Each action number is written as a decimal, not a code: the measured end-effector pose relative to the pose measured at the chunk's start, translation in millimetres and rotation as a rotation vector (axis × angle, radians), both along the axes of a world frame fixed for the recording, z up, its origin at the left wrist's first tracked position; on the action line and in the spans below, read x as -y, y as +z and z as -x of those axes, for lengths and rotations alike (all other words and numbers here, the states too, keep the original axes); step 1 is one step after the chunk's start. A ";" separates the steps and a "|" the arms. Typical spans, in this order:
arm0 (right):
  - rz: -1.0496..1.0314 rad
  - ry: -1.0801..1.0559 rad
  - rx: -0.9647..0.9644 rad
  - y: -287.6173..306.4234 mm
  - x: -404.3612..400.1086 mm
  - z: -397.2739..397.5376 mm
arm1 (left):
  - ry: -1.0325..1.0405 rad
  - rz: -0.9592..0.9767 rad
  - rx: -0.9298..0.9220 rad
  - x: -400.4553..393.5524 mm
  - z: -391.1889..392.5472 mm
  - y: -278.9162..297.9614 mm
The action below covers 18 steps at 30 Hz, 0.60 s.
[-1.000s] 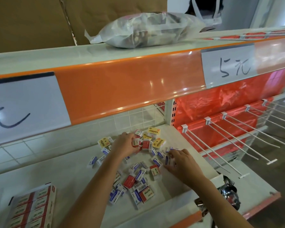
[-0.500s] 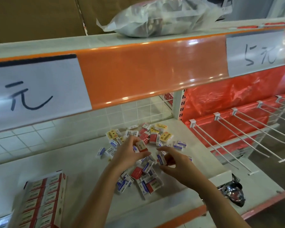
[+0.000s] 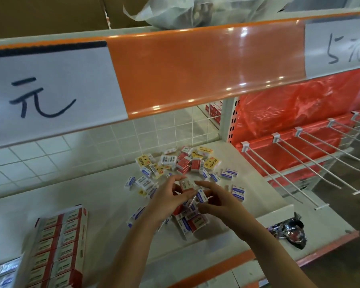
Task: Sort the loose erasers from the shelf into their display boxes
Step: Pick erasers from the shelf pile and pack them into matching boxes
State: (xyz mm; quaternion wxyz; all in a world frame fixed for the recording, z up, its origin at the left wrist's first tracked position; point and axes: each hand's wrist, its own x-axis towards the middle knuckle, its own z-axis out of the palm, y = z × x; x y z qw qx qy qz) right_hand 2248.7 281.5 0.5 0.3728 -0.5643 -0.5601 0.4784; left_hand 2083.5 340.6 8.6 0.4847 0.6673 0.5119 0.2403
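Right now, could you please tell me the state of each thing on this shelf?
Loose erasers: scattered in a pile, unsorted.
Display box: open, rows filled with red erasers.
Left hand: holding a white eraser.
Right hand: pinching a blue eraser.
Display hooks: bare.

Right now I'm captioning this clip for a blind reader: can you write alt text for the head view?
Two hands meet over a pile of loose erasers on a white shelf; the left hand holds a red and white eraser, the right hand a blue one. A red display box of erasers sits at lower left, empty hooks at right.
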 end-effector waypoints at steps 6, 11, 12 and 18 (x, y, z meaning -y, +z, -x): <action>0.023 -0.014 -0.082 0.7 1.5 0.2 | 0.041 0.071 0.111 3.0 1.0 0.0; 0.027 0.006 -0.044 0.3 1.7 1.7 | 0.084 0.098 0.171 8.0 3.8 2.7; 0.025 0.014 -0.041 0.0 1.6 2.1 | 0.085 0.104 0.183 9.1 5.1 2.6; -0.006 0.102 0.077 0.9 4.5 8.2 | 0.120 0.106 0.231 20.2 15.6 5.7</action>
